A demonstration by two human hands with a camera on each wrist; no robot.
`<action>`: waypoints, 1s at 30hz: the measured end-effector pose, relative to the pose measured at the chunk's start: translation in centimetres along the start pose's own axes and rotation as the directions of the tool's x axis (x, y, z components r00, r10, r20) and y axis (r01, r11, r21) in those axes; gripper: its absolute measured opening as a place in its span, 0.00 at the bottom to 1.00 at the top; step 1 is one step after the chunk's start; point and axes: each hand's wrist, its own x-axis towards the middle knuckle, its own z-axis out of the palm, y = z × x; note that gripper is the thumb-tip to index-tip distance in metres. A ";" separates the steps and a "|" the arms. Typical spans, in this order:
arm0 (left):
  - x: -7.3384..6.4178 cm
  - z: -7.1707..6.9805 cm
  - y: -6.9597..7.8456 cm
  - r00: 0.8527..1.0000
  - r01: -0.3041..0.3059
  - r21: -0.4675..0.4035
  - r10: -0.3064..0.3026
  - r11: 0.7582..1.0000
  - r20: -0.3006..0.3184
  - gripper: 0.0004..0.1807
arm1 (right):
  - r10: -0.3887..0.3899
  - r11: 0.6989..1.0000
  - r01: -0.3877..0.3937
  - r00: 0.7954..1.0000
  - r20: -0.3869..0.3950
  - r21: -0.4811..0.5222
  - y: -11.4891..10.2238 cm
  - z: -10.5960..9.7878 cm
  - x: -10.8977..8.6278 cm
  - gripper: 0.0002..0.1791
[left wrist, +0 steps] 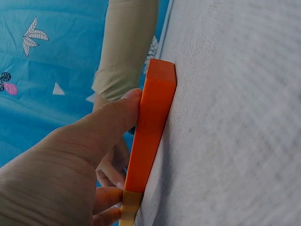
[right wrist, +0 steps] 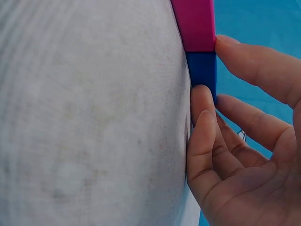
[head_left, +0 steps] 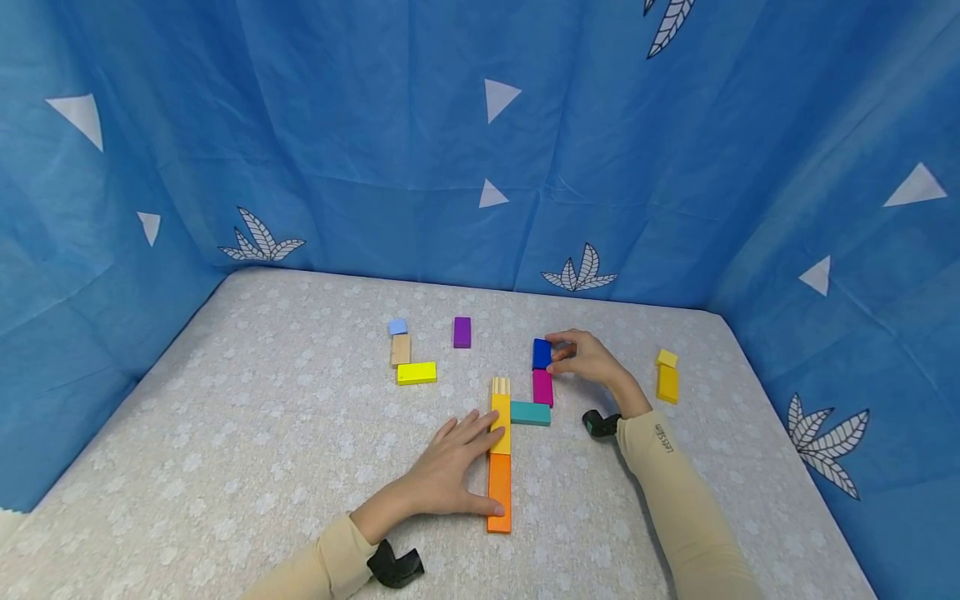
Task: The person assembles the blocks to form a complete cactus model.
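An orange block (head_left: 499, 493) and a yellow-orange block (head_left: 501, 425) lie end to end. My left hand (head_left: 448, 473) rests along their left side, fingers spread, its thumb touching the orange block and its fingertips the yellow-orange one. A blue block (head_left: 542, 354) lies against the end of a magenta block (head_left: 543, 388). My right hand (head_left: 591, 358) is at the right side of this pair. In the right wrist view its bent fingers touch the blue block (right wrist: 202, 70), while the thumb touches the magenta block (right wrist: 197, 26) near the joint.
A teal block (head_left: 530, 413) joins the two rows. Thin cream sticks (head_left: 500, 386) sit at the yellow-orange block's far end. Farther left lie a purple block (head_left: 462, 332), a bright yellow block (head_left: 417, 373), a wooden one (head_left: 401, 351) and a light-blue one (head_left: 397, 327). Yellow blocks (head_left: 667, 383) lie right.
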 end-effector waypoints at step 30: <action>0.0 0.0 0.0 1.000 -0.005 -0.002 0.005 1.000 -0.003 0.55 | 0.017 1.000 -0.017 1.000 0.004 -0.024 0.0 0.2 0.1 0.33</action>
